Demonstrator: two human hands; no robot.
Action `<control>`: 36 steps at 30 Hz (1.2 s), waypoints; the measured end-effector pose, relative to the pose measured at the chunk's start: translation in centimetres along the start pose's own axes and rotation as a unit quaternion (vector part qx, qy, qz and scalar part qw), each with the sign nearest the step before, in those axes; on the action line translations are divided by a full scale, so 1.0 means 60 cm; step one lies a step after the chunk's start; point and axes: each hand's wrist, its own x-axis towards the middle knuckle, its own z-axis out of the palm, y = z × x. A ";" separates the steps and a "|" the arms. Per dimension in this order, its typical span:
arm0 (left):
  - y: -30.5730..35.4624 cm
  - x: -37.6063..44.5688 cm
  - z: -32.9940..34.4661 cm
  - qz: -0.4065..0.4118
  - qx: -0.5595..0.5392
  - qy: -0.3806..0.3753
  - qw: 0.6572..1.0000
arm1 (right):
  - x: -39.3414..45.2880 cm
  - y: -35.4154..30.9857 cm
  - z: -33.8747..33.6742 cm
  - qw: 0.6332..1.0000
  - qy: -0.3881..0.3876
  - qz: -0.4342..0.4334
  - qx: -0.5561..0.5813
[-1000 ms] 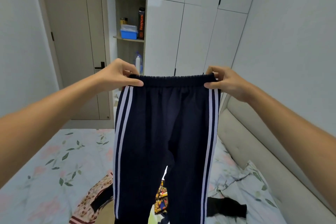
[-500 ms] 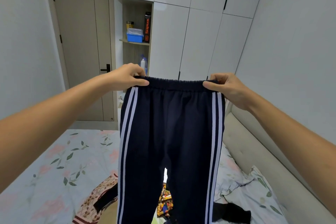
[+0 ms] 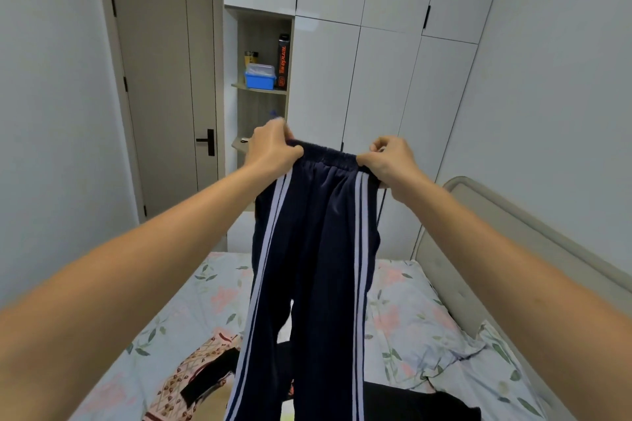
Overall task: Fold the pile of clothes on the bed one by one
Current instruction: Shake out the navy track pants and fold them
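Pants (image 3: 318, 249): held up above the bed (image 3: 212, 297), legs hanging side by side.
Left hand (image 3: 272, 147): pinches the waistband's left end.
Right hand (image 3: 390, 161): pinches its right end.
Pile (image 3: 201, 376): lies unfolded on the bed below the pants.
Progress: early; no folded garment shows.

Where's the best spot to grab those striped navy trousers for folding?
By the elastic waistband, from above at its two ends, just as the left hand and right hand pinch it now. That thick gathered edge grips well, and the striped legs hang straight below.
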 end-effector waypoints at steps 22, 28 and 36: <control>0.043 -0.013 -0.085 0.090 -0.307 -0.109 0.941 | -0.016 -0.057 -0.040 0.973 -0.134 -0.159 -0.100; 0.040 -0.010 -0.116 0.124 -0.280 -0.152 0.940 | -0.005 -0.057 -0.057 0.968 -0.155 -0.190 -0.055; 0.000 -0.018 -0.110 0.117 -0.160 -0.196 0.960 | -0.013 -0.024 -0.024 0.968 -0.150 -0.197 0.051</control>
